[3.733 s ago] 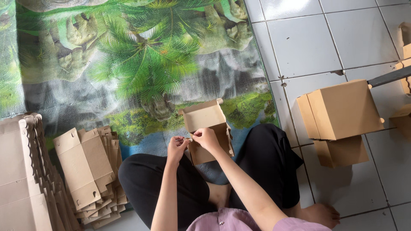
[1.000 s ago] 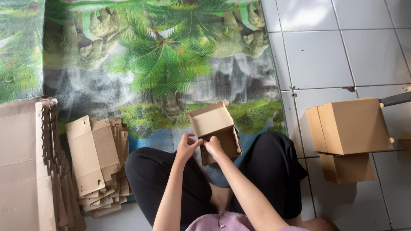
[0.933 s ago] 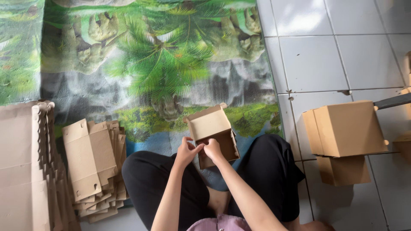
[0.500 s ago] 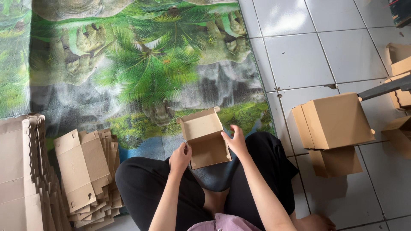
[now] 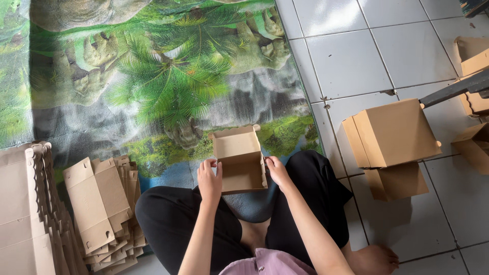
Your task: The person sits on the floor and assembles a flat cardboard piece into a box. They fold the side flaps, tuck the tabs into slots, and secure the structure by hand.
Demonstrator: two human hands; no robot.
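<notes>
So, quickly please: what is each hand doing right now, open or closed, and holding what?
Left hand: closed on the left wall of the small cardboard box.
Right hand: fingers against the box's right wall; whether it grips cannot be told.

We are losing the stack of flat cardboard sheets (image 5: 23,214) past the left edge. The right edge is cutting off the folded boxes (image 5: 473,56).
</notes>
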